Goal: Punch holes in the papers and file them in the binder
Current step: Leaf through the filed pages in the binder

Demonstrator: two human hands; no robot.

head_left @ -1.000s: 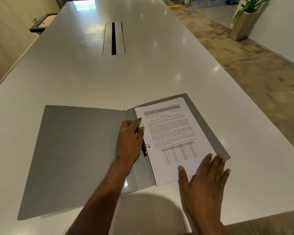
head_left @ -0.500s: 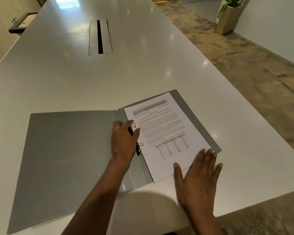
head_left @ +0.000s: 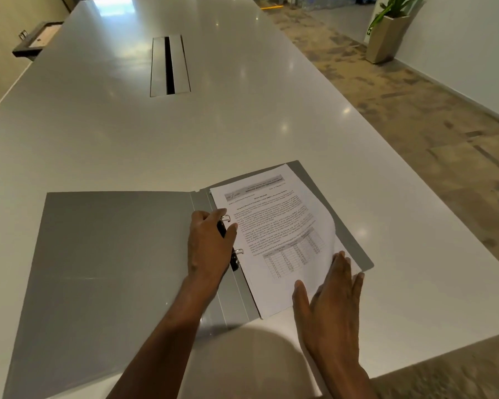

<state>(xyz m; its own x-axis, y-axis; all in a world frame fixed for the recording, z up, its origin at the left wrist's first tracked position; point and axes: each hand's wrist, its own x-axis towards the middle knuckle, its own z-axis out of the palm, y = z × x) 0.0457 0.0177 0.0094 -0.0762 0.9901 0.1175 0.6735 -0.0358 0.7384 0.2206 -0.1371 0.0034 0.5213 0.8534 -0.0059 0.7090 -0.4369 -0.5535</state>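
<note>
A grey binder [head_left: 107, 254] lies open on the white table, its front cover spread flat to the left. Printed papers [head_left: 274, 226] lie on its right half, threaded on the metal rings [head_left: 226, 218]. My left hand [head_left: 209, 249] rests on the spine, fingers curled round the black ring mechanism [head_left: 234, 262]. My right hand [head_left: 329, 306] lies flat with straight fingers on the lower right corner of the papers. The right edge of the top sheet bulges upward just above those fingers.
The long white table [head_left: 127, 133] has a cable slot [head_left: 170, 66] in its middle. Its right edge runs diagonally beside carpeted floor. A potted plant [head_left: 386, 33] stands by the far right wall. A dark tray [head_left: 38, 38] sticks out at the far left.
My right hand has slid forward onto the lower right corner of the papers, and the top sheet's right edge now curls up. My left hand has stayed on the ring mechanism.
</note>
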